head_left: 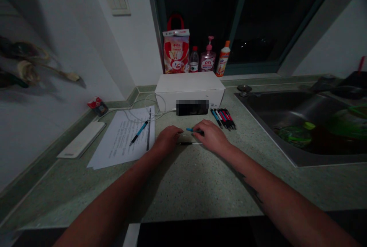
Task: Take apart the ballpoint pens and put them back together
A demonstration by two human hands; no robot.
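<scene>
My right hand (211, 133) has its fingers closed on a blue pen barrel (189, 129); a dark section shows by the fingertips. Opposite it, my left hand (168, 138) is closed, thumb and fingers together; what they pinch, if anything, is too small to make out. Between and just below the hands, a black pen part (185, 143) lies on the counter, with a thin pale refill-like rod (197, 143) extending right from it. Beyond my right hand, several pens (223, 119) with blue, white, red and black parts lie in a row.
A blue pen (139, 133) rests on printed sheets (120, 140) at left, near a white flat box (82, 140). A phone (192, 109) with a white cable leans against a white carton (189, 84). Bottles (208, 59) and a bag stand behind. The sink (275, 124) is at right.
</scene>
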